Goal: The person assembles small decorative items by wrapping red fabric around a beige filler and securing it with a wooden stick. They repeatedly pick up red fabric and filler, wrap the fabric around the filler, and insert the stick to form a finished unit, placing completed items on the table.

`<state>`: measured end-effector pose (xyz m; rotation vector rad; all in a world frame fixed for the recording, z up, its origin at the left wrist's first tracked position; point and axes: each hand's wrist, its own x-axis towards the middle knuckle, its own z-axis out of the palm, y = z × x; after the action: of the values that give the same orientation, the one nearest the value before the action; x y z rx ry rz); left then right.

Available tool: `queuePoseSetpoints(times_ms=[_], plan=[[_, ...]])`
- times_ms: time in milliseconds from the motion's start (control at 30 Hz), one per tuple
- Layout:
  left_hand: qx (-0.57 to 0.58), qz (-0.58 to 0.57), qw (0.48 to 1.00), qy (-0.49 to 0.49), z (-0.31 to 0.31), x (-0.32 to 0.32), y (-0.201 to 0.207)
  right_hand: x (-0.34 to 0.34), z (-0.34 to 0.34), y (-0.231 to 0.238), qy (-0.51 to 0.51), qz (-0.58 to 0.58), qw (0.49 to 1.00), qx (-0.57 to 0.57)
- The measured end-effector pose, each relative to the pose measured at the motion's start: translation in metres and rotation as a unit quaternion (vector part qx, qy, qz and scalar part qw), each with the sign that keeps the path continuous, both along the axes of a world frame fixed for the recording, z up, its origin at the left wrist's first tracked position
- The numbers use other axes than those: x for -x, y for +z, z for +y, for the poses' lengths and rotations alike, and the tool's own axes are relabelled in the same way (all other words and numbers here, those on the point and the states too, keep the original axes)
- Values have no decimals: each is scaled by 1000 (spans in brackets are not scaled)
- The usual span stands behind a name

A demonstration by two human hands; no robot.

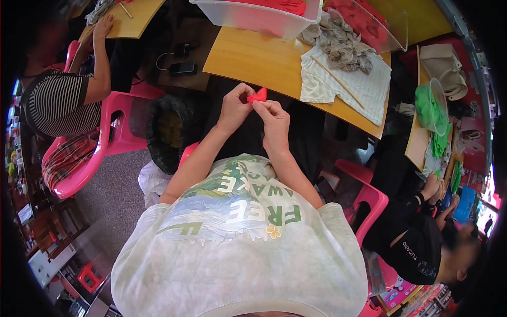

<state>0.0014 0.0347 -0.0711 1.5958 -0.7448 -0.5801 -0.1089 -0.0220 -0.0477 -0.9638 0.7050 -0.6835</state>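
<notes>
Close in front of my chest, over my lap, both hands meet at a small, bright red, folded piece that looks like cloth [259, 95]. My left hand [234, 110] pinches it from the left, fingertips curled. From the right, my right hand [275, 126] grips it between thumb and forefinger. A pointed corner of the red piece sticks up between the fingertips; the rest is hidden by them. Both hands are closed and almost touching, just short of the near edge of the yellow wooden table [248, 55].
On the table stand a clear bin [253, 20] and another bin [397, 38] of red pieces. Beside them lie crumpled grey-beige cloth [346, 46], white cloth [317, 87] and a thin stick [337, 82]. A black-lined bin [158, 138] stands left. People sit at both sides near pink chairs [108, 113].
</notes>
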Motion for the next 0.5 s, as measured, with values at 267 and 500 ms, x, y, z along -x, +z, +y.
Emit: queuePoseSetpoints(times_ms=[267,500], plan=[[18,80,995,61,-4,-2,-9,-6,7,-3,9,8,1000,-11],[51,87,995,-1,-1,2,-9,-7,16,-1,25,-2,998,-58]])
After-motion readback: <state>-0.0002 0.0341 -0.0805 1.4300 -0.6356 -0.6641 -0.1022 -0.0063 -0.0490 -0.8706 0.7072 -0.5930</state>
